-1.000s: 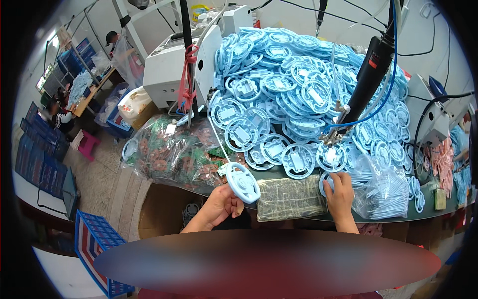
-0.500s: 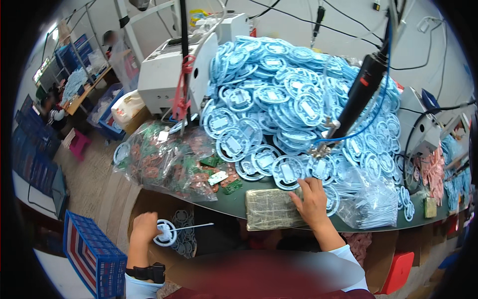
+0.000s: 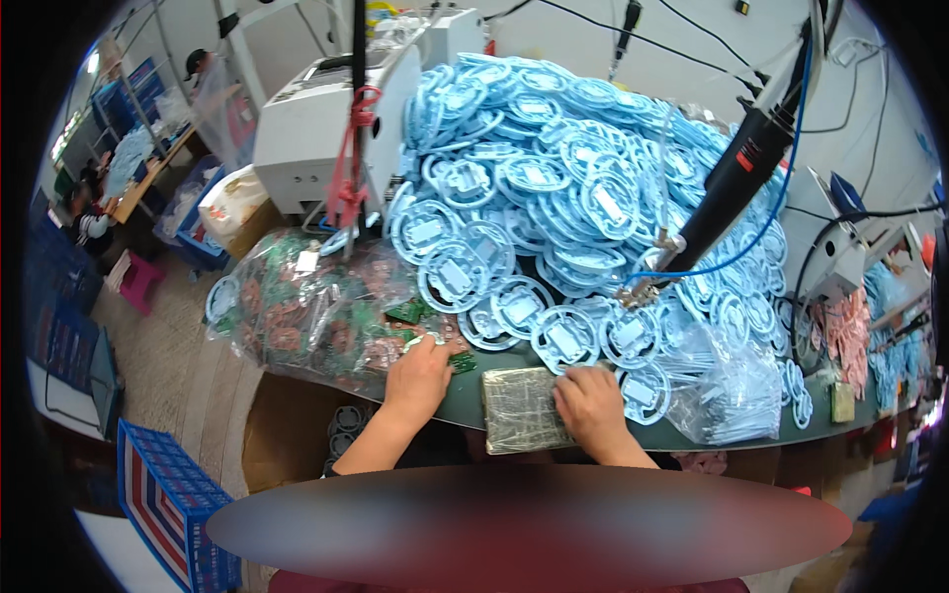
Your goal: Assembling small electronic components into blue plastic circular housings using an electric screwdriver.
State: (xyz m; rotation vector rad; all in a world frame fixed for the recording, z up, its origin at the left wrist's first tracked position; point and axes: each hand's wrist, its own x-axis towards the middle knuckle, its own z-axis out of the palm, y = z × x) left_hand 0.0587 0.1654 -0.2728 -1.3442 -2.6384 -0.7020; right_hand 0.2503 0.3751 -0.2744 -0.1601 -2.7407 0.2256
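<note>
1. Left hand (image 3: 417, 378): positioned at the front edge of the loose circuit boards (image 3: 462, 363), back of the hand upward. Fingers are bent and close together; whether they pinch a board cannot be told, as the hand covers the contact area.
2. Right hand (image 3: 593, 403): positioned at the right end of the wrapped block (image 3: 519, 410), thumb side against it. Fingers are curled downward; whether they grasp anything cannot be told.
3. Wrapped block: lies flat on the tabletop (image 3: 458, 403), near its front edge, between the two hands.
4. Circuit boards: lie on the tabletop, just right of the clear bag (image 3: 316, 301), which contains more green and brown boards.
5. Light-blue wheels (image 3: 565, 338): heaped behind both hands. One separate wheel (image 3: 644, 393) lies just right of the right hand.
6. Bag of sticks (image 3: 741, 395): lies right of the separate wheel; contents are thin and light blue.
7. Black cylindrical tool (image 3: 727, 183): suspended at a slant, metal tip above the front wheels.
8. Cardboard box (image 3: 282, 425): stands below the tabletop, left of the left forearm.
</note>
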